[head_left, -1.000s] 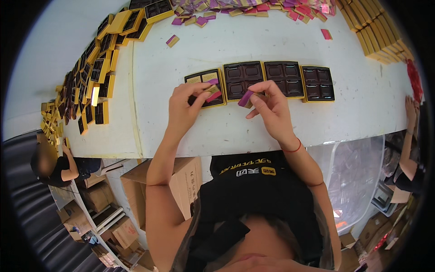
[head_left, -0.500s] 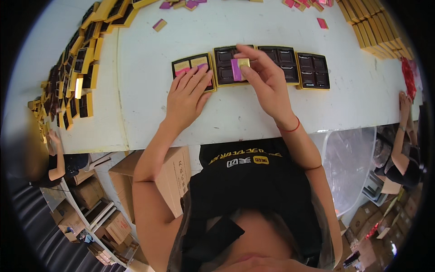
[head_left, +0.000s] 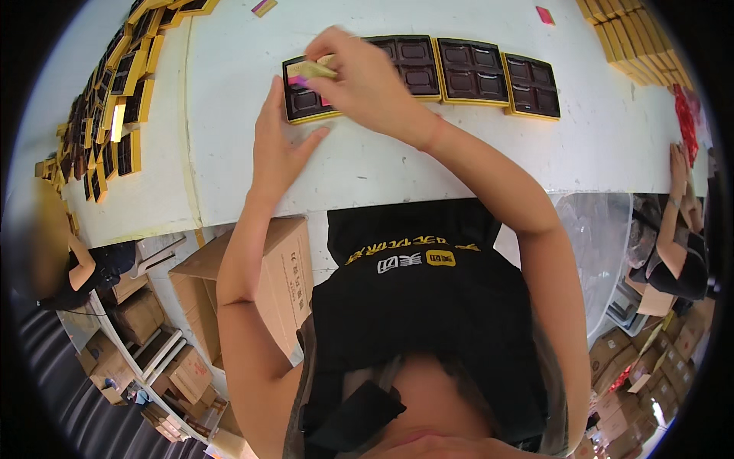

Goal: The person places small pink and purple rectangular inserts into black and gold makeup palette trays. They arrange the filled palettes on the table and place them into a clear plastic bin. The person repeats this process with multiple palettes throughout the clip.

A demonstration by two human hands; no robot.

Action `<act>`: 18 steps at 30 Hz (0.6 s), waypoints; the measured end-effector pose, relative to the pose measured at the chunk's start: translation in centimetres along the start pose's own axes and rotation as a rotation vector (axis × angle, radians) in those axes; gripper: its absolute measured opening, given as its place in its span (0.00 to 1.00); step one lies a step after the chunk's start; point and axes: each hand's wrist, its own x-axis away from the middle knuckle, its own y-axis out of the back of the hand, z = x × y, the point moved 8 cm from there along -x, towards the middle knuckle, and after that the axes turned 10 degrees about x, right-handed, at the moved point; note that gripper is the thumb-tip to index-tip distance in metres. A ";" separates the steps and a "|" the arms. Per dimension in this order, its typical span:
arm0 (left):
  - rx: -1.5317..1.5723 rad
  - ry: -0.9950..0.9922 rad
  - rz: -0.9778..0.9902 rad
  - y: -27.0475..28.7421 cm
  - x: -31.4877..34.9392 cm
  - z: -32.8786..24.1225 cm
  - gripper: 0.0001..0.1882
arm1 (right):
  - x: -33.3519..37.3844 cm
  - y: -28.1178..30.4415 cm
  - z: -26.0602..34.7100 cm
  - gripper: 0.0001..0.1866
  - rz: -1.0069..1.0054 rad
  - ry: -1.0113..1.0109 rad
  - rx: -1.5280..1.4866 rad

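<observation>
Four black trays with yellow edges stand in a row on the white table. At the left end is a compartmented tray (head_left: 312,115) with a gold-and-pink wrapped piece in its upper left; my right hand hides much of the rest. Above it my right hand (head_left: 363,80) pinches a small gold-and-purple wrapped piece (head_left: 324,71), blurred by motion. My left hand (head_left: 277,153) rests open against the tray's left side, thumb spread along the near edge. To the right are a second tray (head_left: 417,65), a third tray (head_left: 474,73) and a smaller fourth tray (head_left: 533,88), their visible compartments empty.
Many yellow-edged black trays (head_left: 126,99) are stacked at the left, and yellow boxes (head_left: 634,38) at the far right. Single wrapped pieces lie near the far edge, one a pink piece (head_left: 544,15). Co-workers' arms show at both sides; a cardboard box (head_left: 252,283) stands below.
My right hand has moved left with the wrapped piece, from over the second tray to the leftmost one. My left hand has come off that tray's top to its left side. The view has shifted.
</observation>
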 end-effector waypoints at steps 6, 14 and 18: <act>0.042 0.026 -0.063 0.4 1.2 2.6 0.37 | 0.6 -5.9 0.0 0.09 0.074 0.363 0.318; 0.062 0.010 -0.118 0.5 1.2 2.3 0.34 | 3.4 -4.6 0.8 0.18 0.099 0.569 0.751; -0.031 -0.048 -0.157 1.2 1.3 1.3 0.33 | 4.4 -4.5 1.6 0.22 0.085 0.602 0.735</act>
